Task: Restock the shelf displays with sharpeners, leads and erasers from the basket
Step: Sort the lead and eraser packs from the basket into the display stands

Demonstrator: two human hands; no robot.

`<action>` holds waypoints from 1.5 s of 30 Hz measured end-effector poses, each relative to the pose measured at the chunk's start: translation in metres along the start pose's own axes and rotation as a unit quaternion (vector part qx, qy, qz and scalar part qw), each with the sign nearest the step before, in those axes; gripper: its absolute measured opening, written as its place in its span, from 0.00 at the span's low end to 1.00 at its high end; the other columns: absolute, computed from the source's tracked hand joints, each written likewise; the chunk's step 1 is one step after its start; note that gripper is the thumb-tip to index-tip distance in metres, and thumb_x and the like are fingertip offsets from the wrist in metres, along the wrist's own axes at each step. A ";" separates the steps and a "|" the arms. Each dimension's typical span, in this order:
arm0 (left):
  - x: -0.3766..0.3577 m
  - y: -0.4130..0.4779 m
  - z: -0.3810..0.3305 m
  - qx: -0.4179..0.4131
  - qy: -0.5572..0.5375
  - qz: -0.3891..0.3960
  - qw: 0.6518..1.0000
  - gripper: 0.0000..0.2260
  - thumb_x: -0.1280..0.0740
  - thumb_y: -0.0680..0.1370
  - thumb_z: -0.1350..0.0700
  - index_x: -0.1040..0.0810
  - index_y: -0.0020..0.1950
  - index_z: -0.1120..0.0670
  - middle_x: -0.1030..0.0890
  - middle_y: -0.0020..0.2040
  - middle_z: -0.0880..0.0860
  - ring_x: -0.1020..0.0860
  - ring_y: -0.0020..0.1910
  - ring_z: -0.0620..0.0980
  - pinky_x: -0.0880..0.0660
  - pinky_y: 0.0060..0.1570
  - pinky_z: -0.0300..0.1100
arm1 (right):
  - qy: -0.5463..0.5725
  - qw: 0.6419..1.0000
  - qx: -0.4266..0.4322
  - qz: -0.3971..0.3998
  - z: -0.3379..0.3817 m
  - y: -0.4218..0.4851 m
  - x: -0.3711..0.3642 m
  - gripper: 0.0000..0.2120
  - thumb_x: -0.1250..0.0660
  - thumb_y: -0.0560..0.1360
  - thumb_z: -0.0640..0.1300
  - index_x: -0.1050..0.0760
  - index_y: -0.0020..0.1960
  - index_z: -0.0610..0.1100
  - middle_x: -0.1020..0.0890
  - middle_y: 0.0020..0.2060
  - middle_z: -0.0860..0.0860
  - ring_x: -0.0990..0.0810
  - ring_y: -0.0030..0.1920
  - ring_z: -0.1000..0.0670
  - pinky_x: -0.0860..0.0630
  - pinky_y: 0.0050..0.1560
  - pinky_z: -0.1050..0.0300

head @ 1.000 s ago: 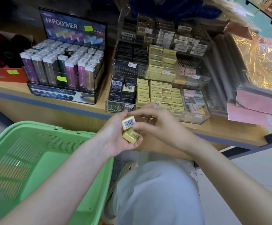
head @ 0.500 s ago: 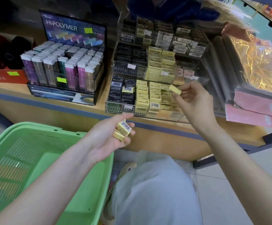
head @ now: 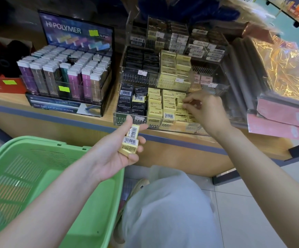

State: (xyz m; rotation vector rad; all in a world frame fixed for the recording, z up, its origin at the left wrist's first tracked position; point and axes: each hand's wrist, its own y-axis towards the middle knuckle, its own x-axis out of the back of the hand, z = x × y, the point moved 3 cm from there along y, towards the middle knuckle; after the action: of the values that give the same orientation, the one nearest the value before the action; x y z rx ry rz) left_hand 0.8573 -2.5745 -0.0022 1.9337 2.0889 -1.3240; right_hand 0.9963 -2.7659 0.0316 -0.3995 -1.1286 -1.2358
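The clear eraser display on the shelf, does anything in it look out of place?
Yes. One yellow eraser sits among the black erasers in the front-left compartment of the clear display, while the other yellow erasers fill the compartments to its right. Nothing looks spilled or damaged.

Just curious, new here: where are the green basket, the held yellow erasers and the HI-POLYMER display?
green basket (head: 43,140): head view, far rim.
yellow erasers (head: 131,141): head view, lower barcode label.
HI-POLYMER display (head: 63,28): head view, printed back panel.
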 end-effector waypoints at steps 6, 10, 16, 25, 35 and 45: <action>0.000 0.000 -0.003 -0.023 0.058 -0.009 0.998 0.17 0.35 0.69 0.44 0.27 0.47 0.57 0.23 0.32 0.53 0.29 0.27 0.46 0.37 0.19 0.32 | 0.008 0.999 0.000 -0.034 0.013 -0.008 0.000 0.06 0.33 0.76 0.41 0.20 0.51 0.43 0.26 0.49 0.52 0.28 0.37 0.61 0.31 0.45 0.69; 0.000 0.001 -0.006 -0.076 0.157 -0.049 0.983 0.17 0.35 0.73 0.44 0.21 0.50 0.56 0.24 0.33 0.51 0.27 0.26 0.45 0.35 0.22 0.33 | 0.168 0.984 -0.020 0.059 0.049 -0.037 -0.006 0.03 0.32 0.76 0.45 0.22 0.49 0.51 0.21 0.44 0.58 0.25 0.39 0.59 0.30 0.41 0.70; -0.016 0.002 -0.005 -0.116 0.240 -0.034 0.963 0.10 0.42 0.81 0.49 0.21 0.51 0.47 0.22 0.35 0.50 0.27 0.25 0.45 0.35 0.22 0.34 | 0.275 0.946 -0.032 0.166 0.072 -0.062 -0.023 0.06 0.27 0.72 0.42 0.20 0.48 0.50 0.20 0.38 0.59 0.23 0.39 0.61 0.23 0.42 0.62; -0.009 -0.004 -0.009 -0.047 0.042 -0.020 0.998 0.03 0.40 0.78 0.61 0.29 0.48 0.60 0.26 0.43 0.58 0.25 0.36 0.51 0.25 0.29 0.37 | 0.158 0.985 -0.049 -0.051 0.032 -0.040 0.013 0.08 0.29 0.73 0.38 0.25 0.45 0.50 0.22 0.41 0.60 0.23 0.39 0.66 0.30 0.39 0.76; -0.005 -0.001 -0.006 -0.073 0.051 -0.030 0.996 0.12 0.41 0.80 0.54 0.23 0.55 0.62 0.17 0.43 0.57 0.21 0.32 0.46 0.22 0.32 0.35 | -0.008 0.999 0.032 0.037 0.003 -0.026 0.008 0.15 0.27 0.70 0.48 0.17 0.53 0.40 0.20 0.47 0.50 0.22 0.47 0.54 0.27 0.55 0.64; -0.002 0.000 -0.004 -0.070 0.100 -0.054 0.991 0.11 0.38 0.79 0.54 0.19 0.55 0.55 0.19 0.43 0.53 0.22 0.31 0.44 0.24 0.30 0.34 | -0.021 0.997 0.062 -0.034 0.008 -0.024 0.006 0.11 0.31 0.73 0.37 0.18 0.55 0.41 0.22 0.43 0.53 0.23 0.39 0.55 0.21 0.48 0.57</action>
State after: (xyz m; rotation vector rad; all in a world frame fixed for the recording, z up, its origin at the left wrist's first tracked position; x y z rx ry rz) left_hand 0.8599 -2.5740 0.0014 1.9964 2.3358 -1.0027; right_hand 0.9710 -2.7714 0.0328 -0.2958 -1.2562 -1.2133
